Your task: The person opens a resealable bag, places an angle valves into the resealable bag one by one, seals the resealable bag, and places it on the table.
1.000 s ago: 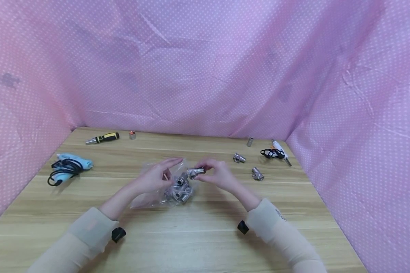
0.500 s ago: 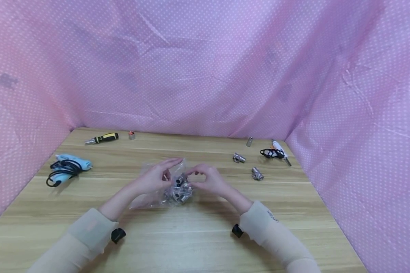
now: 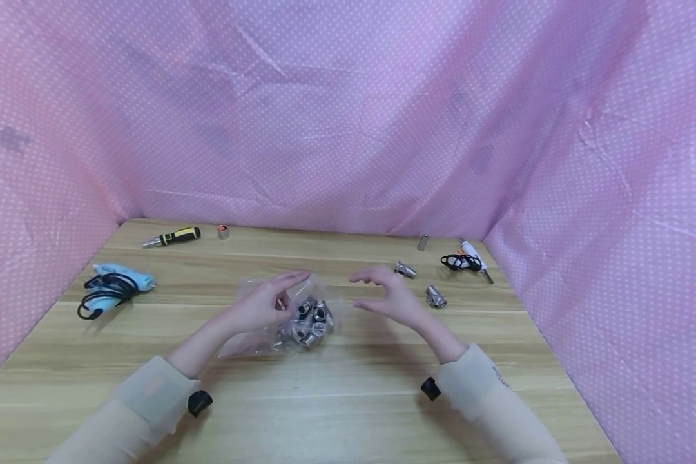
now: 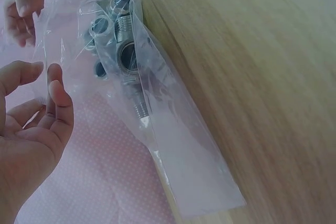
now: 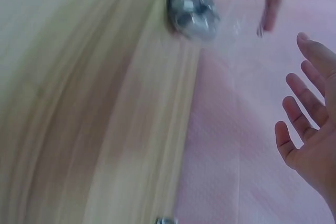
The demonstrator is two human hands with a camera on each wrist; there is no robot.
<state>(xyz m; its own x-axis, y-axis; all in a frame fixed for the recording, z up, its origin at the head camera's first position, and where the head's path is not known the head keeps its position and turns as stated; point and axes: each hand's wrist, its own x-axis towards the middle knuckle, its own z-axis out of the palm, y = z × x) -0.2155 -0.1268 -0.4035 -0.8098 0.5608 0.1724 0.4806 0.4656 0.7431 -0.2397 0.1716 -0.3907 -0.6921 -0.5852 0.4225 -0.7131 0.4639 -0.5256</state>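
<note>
Over on the desk [image 3: 301, 412], the left hand [image 3: 260, 304] pinches a clear bag [image 4: 191, 174] of metal fittings [image 3: 319, 314], while the right hand [image 3: 396, 299], grip spread wide and empty, hovers near it.

Has fittings [image 3: 319, 314] in the bag [image 3: 249, 344] on the tabletop [image 3: 325, 406] — screwdriver [image 3: 171, 238] behind left. Has loose fittings [image 3: 436, 297] to the right.

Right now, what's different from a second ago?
The right hand has let go of the metal fitting it held over the clear bag and drawn back to the right, empty, thumb and fingers apart. That fitting now appears to lie among the others inside. The left hand stays at the bag's edge; the two loose fittings haven't moved.
</note>
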